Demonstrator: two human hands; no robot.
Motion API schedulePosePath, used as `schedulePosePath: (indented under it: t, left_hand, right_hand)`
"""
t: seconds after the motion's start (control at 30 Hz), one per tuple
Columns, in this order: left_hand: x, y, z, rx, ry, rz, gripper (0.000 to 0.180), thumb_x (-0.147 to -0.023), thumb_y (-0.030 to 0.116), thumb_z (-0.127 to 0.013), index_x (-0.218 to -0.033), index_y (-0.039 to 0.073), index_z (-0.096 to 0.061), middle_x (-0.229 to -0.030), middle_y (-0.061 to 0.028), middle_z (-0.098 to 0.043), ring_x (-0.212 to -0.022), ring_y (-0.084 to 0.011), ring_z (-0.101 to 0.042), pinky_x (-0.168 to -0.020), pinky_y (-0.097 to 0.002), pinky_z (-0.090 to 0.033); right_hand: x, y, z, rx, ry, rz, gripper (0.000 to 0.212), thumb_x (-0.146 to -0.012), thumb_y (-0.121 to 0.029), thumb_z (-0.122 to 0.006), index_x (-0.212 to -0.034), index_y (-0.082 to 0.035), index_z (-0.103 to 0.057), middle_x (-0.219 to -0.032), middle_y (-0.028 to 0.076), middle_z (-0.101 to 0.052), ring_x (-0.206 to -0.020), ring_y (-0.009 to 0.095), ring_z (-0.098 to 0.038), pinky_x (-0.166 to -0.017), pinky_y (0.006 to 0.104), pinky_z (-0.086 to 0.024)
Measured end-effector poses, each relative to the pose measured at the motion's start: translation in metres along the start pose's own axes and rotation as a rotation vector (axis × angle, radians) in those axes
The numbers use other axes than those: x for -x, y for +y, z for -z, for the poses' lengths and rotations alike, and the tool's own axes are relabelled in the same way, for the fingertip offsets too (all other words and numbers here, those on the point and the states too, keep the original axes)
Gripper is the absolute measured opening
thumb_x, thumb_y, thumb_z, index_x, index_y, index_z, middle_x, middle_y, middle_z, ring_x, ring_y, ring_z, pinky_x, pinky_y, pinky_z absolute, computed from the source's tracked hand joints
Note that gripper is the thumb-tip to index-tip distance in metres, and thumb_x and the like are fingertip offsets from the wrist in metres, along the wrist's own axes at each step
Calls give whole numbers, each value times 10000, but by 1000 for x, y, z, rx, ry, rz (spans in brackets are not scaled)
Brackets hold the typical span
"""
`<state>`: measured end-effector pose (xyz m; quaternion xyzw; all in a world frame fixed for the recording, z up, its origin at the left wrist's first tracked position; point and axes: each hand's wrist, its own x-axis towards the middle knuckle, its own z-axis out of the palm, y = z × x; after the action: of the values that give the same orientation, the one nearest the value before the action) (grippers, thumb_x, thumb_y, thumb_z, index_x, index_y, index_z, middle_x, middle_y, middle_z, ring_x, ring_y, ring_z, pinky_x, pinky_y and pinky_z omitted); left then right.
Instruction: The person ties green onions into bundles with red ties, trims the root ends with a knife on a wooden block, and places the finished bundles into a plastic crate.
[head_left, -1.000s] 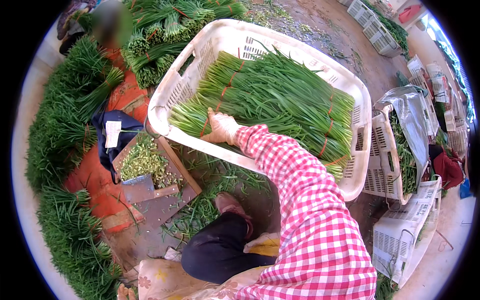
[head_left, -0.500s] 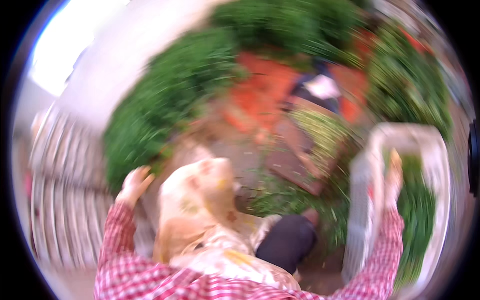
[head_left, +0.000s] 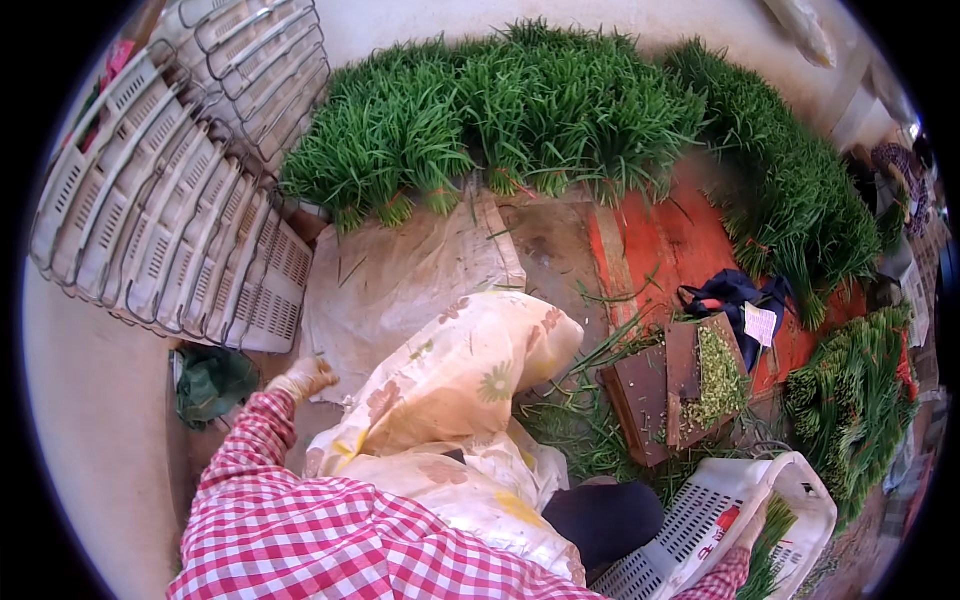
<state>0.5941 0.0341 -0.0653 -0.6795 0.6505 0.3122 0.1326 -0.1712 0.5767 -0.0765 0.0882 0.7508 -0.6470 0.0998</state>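
Two hands in view, checked sleeves on both. Right hand (head_left: 752,524) is at the near long wall of the white crate (head_left: 703,502), beside the long green stalks (head_left: 768,552) inside; wall hides part of it, can't tell whether it grips. Left hand (head_left: 303,378) is out to the side, fingers loosely curled, near the crate stack; can't tell if it holds anything. Crate sits lower right, next to a dark-trousered knee (head_left: 608,522).

Floor: pale creased sheet (head_left: 390,285) centre-left, worn red-orange sheet (head_left: 655,240) to its right. Brown board (head_left: 630,405) carries a cleaver (head_left: 683,365) and chopped bits (head_left: 722,375), dark blue cloth (head_left: 733,288) just behind. Leafy bundles (head_left: 520,110) line the plain pale wall (head_left: 580,25).

Textures: slotted hard plastic with metal bails on the crate stack (head_left: 175,220); soft flower-print apron (head_left: 450,370) on the lap.

Markings: red print on the crate side; paper slip (head_left: 760,324) has writing too small to read.
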Motion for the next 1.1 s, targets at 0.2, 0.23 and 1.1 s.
schedulePosePath:
  t: [0.2, 0.23, 1.1]
  left_hand:
    - [-40, -12, -52, 256, -238, 51, 328, -801, 291, -661, -977, 14, -676, -849, -93, -682, -774, -174, -619, -706, -334, -494]
    - [-56, 1, -55, 371, -287, 73, 326, -804, 293, -665, -973, 15, -676, -845, -85, -680, -766, -166, -616, -696, -337, -495]
    - [-301, 318, -40, 22, -273, -584, 344, -813, 327, -603, -935, 12, -671, -862, -141, -681, -807, -234, -624, -742, -373, -476]
  right_hand:
    - [77, -57, -25, 457, 93, 114, 521, -947, -319, -487, -1405, -108, -357, -1254, 74, -510, -1036, 182, -518, -787, 311, -430]
    - [79, -54, -13, 548, 67, 238, 514, -950, -324, -481, -1395, -93, -370, -1254, 74, -511, -1034, 178, -516, -788, 300, -425]
    - [109, -28, -71, 1686, 318, -116, 528, -776, -483, -590, -802, 39, -666, -784, 254, -639, -786, 388, -646, -694, 473, -508]
